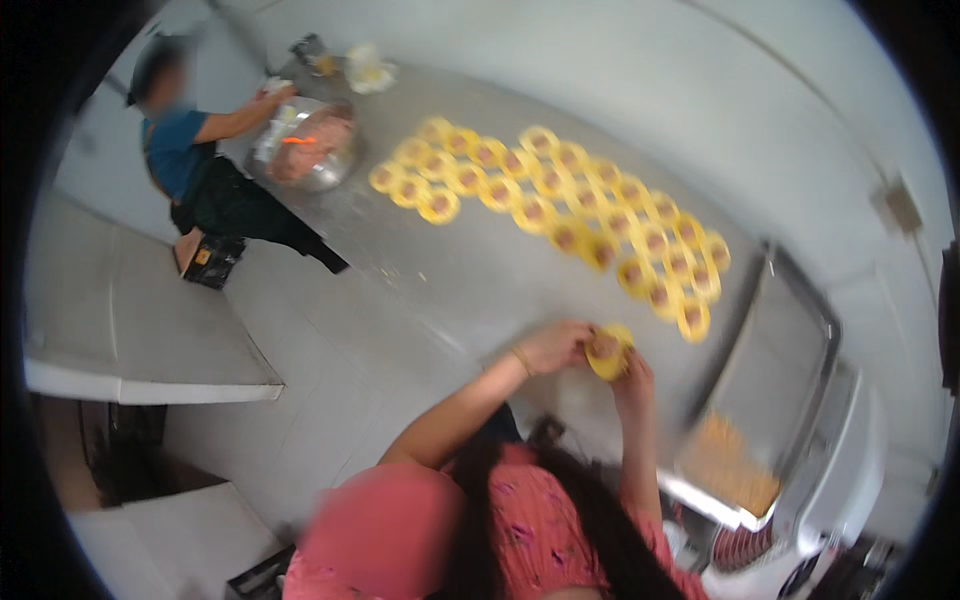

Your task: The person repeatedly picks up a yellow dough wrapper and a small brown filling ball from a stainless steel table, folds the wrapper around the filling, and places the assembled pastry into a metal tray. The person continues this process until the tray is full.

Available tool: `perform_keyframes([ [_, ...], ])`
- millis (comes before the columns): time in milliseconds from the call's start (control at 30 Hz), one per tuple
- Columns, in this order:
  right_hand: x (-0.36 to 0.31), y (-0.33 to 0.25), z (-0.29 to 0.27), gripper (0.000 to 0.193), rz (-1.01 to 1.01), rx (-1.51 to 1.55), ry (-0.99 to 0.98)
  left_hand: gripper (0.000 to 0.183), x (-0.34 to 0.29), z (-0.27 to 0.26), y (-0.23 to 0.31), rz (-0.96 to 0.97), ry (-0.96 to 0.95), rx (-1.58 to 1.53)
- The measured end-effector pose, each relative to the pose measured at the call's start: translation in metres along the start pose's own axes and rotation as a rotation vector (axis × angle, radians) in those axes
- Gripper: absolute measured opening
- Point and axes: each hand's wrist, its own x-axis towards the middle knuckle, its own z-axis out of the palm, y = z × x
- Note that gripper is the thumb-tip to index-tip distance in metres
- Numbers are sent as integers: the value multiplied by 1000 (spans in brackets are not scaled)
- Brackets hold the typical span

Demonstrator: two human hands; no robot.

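1. The left hand [556, 345] and the right hand [634, 375] meet over the near edge of the steel bench [470, 270], and between them they hold one yellow wrapper [608, 352] with a pinkish dab of filling in its middle.
2. The left grip is pinched on the wrapper's left rim. The right grip is closed on its lower right rim, fingers curled under it. The wrapper sits off the bench, cupped between both hands.
3. It looks thin, soft and light, a round of dough that would sag or tear if pulled, and the filling looks moist, so the centre is probably sticky and slippery.
4. The dry outer rim seems the safest place to hold it, with fingers supporting the underside so the filling stays centred.
5. Further back on the bench lie the rows of filled wrappers [560, 200], flat and touching one another.
6. At the far left end another person [190, 150] reaches toward a metal bowl [305, 150] of pink filling.
7. A tray [770, 370] lies just right of the hands.
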Motion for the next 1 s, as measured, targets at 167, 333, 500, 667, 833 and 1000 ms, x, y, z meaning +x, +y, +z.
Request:
perform_keyframes([
  [167, -19, 46, -25, 20, 58, -83, 200, 28, -9, 21, -48, -238, 305, 173],
  [333, -28, 66, -29, 22, -103, -419, 310, 26, -14, 28, -70, -220, 498, 473],
  [500, -37, 63, -27, 23, -47, -262, 282, 30, -26, 36, -65, -209, 422, 278],
  [667, -47, 66, -17, 27, -156, -124, 236, 34, -31, 38, -61, -108, 360, 398],
  [833, -50, 75, -13, 24, -177, -286, 319, 30, -27, 35, -63, -139, 291, 169],
  [1000, -57, 63, -11, 18, -189, -130, 366, 14, -24, 32, -59, -131, 288, 195],
])
